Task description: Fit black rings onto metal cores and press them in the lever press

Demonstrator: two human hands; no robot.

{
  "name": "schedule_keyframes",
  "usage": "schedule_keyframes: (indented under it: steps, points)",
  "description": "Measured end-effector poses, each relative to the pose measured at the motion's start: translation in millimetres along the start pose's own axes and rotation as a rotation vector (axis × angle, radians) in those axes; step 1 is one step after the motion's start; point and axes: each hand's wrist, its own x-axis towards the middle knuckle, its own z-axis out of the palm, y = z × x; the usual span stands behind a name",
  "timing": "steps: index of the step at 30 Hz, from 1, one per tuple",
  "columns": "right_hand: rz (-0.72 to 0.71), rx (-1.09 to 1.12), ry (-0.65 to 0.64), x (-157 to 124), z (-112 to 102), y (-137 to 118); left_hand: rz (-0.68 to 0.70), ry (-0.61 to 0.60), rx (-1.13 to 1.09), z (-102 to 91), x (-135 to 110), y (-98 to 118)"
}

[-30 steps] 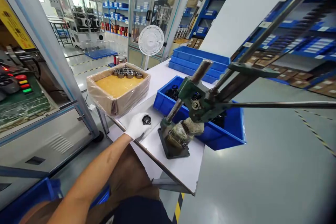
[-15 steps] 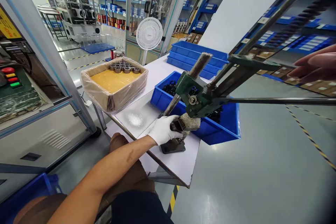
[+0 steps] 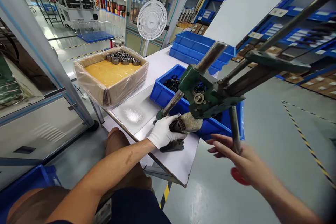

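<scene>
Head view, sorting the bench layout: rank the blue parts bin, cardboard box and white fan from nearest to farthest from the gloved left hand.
1. Blue parts bin, just beyond the left hand.
2. Cardboard box, farther back-left.
3. White fan, behind the table.

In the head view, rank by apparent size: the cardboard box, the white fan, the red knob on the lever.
1. cardboard box, largest.
2. fan, though it stands farther off, so it may look smaller than it is.
3. red knob, smallest, partly hidden by the right hand.
</scene>
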Motion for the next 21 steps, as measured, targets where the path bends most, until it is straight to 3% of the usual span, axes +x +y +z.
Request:
schedule_keyframes:
  steps: [2,5,7,9,12,15,18,21]
  points:
    - [0.013,0.054,-0.124,12,13,2,-0.011,-0.001,-0.011,-0.3,-1,1]
    - [0.124,0.009,-0.224,20,14,11,-0.011,-0.041,-0.021,-2.4,-2,5]
    - [0.082,-0.069,-0.160,21,12,19,0.000,-0.049,-0.003,-4.5,-2,7]
    - [-0.088,-0.122,-0.024,27,18,29,0.020,-0.041,0.023,-6.2,-1,8]
    - [-0.299,-0.039,0.174,51,41,42,0.054,-0.047,0.041,-7.5,-1,8]
    - [-0.411,0.042,0.287,78,65,49,0.062,-0.047,0.060,-7.7,-1,9]
    - [-0.439,0.079,0.300,86,72,50,0.059,-0.047,0.076,-8.1,-2,9]
    - [-0.402,0.100,0.210,71,62,48,0.069,-0.043,0.098,-7.1,0,7]
